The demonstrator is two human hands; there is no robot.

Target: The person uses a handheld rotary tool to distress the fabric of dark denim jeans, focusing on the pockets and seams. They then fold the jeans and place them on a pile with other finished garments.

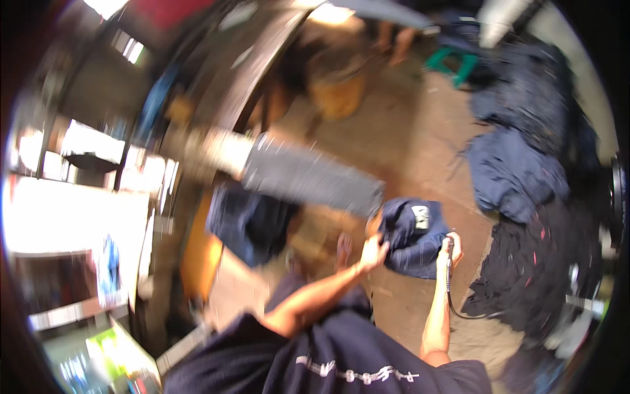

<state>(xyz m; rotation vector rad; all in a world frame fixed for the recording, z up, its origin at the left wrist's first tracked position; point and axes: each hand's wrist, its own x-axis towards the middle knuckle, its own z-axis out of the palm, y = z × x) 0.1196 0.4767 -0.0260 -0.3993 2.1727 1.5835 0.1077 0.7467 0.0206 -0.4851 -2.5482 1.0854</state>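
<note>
A: What's on the left?

B: A grey board [308, 178] juts over the brown floor [420, 131].

A: And the hands?

B: The left hand [373, 253] grips the left edge of a navy garment [412, 238], bunched between both hands, just off the board's end. The right hand [452, 248] is clenched around a dark handle with a black cord [459, 308], touching the garment's right edge.

A: Further right?

B: Piles of dark clothes [518, 171].
</note>
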